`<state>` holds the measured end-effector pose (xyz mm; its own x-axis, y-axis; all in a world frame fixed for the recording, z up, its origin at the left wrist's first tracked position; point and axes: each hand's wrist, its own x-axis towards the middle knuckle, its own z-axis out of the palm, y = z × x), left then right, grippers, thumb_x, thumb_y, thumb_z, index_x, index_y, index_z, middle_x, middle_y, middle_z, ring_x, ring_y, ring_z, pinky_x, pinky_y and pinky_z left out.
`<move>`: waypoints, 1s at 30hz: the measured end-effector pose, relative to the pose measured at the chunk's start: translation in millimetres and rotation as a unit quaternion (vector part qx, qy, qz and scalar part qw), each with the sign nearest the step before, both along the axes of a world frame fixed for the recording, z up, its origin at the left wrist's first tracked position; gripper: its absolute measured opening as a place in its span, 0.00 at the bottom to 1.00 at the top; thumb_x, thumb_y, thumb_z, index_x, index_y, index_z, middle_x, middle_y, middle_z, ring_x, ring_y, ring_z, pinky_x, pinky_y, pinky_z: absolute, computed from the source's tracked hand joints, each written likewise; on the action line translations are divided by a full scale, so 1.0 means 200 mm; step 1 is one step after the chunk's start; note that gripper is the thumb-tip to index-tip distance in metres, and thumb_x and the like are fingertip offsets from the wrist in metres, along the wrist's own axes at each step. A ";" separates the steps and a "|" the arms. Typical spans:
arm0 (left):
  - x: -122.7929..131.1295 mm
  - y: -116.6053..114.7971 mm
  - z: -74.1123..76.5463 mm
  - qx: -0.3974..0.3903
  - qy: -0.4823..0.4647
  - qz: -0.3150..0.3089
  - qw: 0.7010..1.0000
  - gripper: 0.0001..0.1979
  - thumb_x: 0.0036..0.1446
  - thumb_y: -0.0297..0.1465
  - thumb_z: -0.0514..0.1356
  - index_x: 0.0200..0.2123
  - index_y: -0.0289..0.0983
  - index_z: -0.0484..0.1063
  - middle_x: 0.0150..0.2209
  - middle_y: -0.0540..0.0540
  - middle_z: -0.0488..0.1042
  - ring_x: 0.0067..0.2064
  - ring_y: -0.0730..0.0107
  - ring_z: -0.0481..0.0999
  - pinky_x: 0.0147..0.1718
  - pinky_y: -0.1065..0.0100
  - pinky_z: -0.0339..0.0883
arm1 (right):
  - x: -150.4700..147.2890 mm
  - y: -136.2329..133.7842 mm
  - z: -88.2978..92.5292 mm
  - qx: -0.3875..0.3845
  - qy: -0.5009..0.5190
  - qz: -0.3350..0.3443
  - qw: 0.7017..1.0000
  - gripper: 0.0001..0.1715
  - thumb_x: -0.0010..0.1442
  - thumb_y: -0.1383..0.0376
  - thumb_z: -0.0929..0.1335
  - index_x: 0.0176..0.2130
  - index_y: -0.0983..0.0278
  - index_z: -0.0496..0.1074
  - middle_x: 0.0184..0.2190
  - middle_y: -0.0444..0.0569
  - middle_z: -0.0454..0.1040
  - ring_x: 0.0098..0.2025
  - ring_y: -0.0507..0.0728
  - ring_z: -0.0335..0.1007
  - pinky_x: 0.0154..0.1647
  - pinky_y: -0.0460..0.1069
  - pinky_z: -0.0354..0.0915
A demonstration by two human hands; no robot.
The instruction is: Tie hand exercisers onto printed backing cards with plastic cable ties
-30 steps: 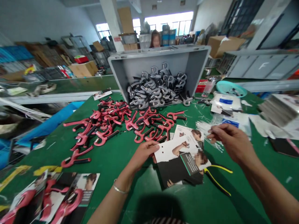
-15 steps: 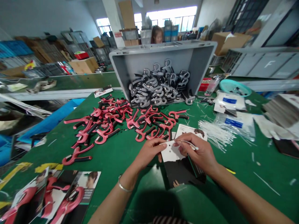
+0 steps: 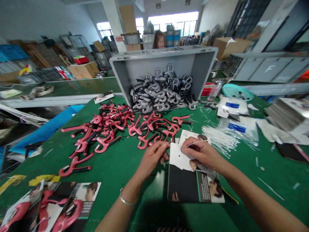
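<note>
Right hand (image 3: 205, 156) has its thumb and finger pinched shut on a thin white tie (image 3: 196, 142), at the far left part of a printed card (image 3: 183, 183). The tie bends out to the right over the fingers. The left hand (image 3: 154, 158) is curled, its thumb and fingertips bunched just beside the card's left edge. I cannot tell if it has hold of anything. A shiny bracelet (image 3: 125, 202) is on the left wrist.

The card is on the near side of the green table (image 3: 108, 170), in front of the person. A small dark hole (image 3: 179, 156) shows in it, close to the right fingertips. Just right of the card, a yellow and black handle (image 3: 230, 195) pokes out. Lots of white ties (image 3: 220, 140) lie in a heap past the right hand.

Farther left is a big messy pile of pink clamps (image 3: 106, 122). On the near left, more cards (image 3: 93, 193) have pink clamps on them. On the far side, a gray bin (image 3: 164, 54) stands on its side, with gray clamps (image 3: 159, 95) heaped in it.
</note>
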<state>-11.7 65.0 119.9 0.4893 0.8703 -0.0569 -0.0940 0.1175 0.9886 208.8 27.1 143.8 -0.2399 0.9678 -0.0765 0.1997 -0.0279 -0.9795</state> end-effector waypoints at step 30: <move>-0.01 -0.15 -0.18 0.225 0.072 0.002 0.972 0.09 0.62 0.31 0.60 0.36 0.39 0.82 0.38 0.43 0.78 0.42 0.62 0.76 0.42 0.65 0.70 | -0.06 -0.04 -0.12 0.065 -0.091 0.010 0.994 0.13 0.64 0.54 0.68 0.39 0.61 0.74 0.33 0.44 0.74 0.33 0.52 0.67 0.34 0.46 0.61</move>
